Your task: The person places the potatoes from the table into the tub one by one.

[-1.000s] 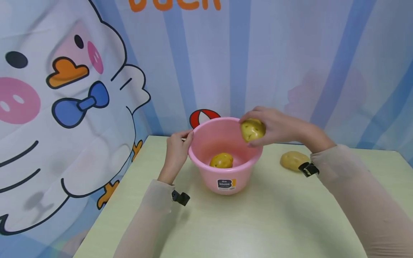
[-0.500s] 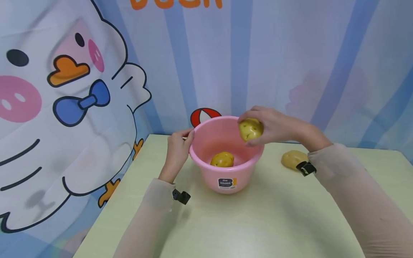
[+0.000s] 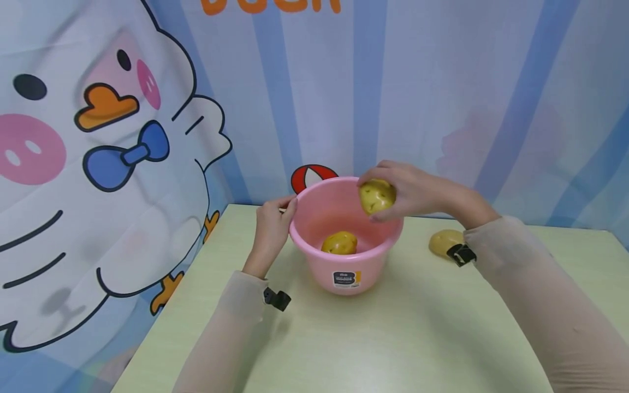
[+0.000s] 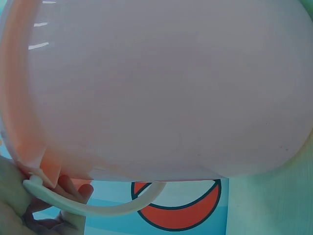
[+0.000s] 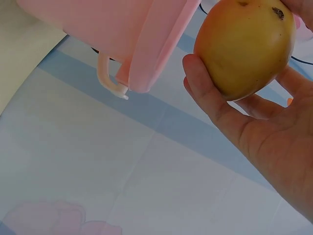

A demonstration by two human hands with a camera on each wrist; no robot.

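Note:
A pink bucket [image 3: 344, 273] with a label on its front stands on the table. One yellow potato [image 3: 340, 243] lies inside it, on the bottom. My left hand [image 3: 271, 224] grips the bucket's rim at its left side; in the left wrist view the fingers are by the base of the white handle [image 4: 93, 209]. Above the right part of the opening, my right hand [image 3: 410, 188] holds a second yellow potato [image 3: 377, 196] between thumb and fingers. The right wrist view shows this potato [image 5: 247, 46] near the rim and apart from it.
A paler potato [image 3: 444, 242] lies on the table right of the bucket, partly hidden by the black strap [image 3: 461, 254] on my right wrist. Behind the table [image 3: 344, 344] hangs a blue striped cloth [image 3: 417, 82] with a printed duck at left.
My right hand has shifted slightly left with its potato, further over the bucket's opening. The left hand keeps its grip on the rim.

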